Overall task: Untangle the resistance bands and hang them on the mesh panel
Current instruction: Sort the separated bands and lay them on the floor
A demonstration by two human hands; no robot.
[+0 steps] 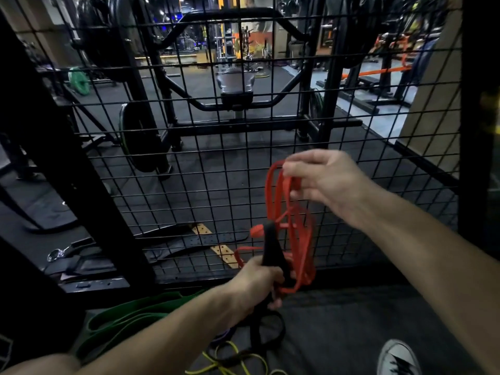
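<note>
The untangling step is in hand, judging by how the bands lie: the red band hangs in several twisted loops in front of the mesh panel, low and toward its right side, and nothing is hung on the panel yet. The right hand pinches the top of the red loops, its grip closed on them, and holds them up close before the mesh. Below it, the left hand has its grip clamped round a black band that runs up through the red loops and trails down to the floor; the two bands are plainly knotted together between the hands. On the floor at the foot of the panel lie a green band to the left and a yellow band nearer the person, with a purple bit just showing beside the black loop; these look untouched. A grey shoe stands right of them. The next move likely calls for drawing the black band down and out of the red loops while the right hand keeps the red ones high, then finding a wire or hook on the panel for the freed band; no hook is visible here.
</note>
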